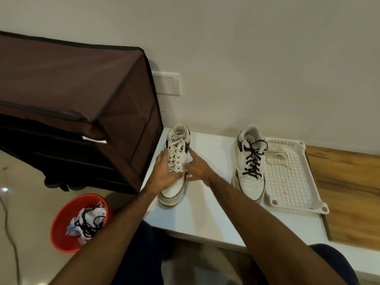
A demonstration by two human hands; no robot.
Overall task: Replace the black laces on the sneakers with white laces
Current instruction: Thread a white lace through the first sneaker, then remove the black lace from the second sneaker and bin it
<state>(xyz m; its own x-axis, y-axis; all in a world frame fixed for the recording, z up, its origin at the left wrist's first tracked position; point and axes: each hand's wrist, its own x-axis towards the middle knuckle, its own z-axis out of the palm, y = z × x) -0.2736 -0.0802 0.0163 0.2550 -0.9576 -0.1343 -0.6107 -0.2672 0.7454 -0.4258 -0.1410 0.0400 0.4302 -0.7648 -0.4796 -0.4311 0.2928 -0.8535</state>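
Bare forearms, no sleeves in view; dark navy trousers (144,254) cover the legs.

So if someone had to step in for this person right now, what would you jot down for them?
Left hand and right hand hold the white-laced sneaker at its sides on the white tabletop.
Done: that sneaker is laced white; a loose black lace lies in the red bowl.
Left: the second white sneaker keeps black laces; a spare white lace lies in the white perforated plastic tray.
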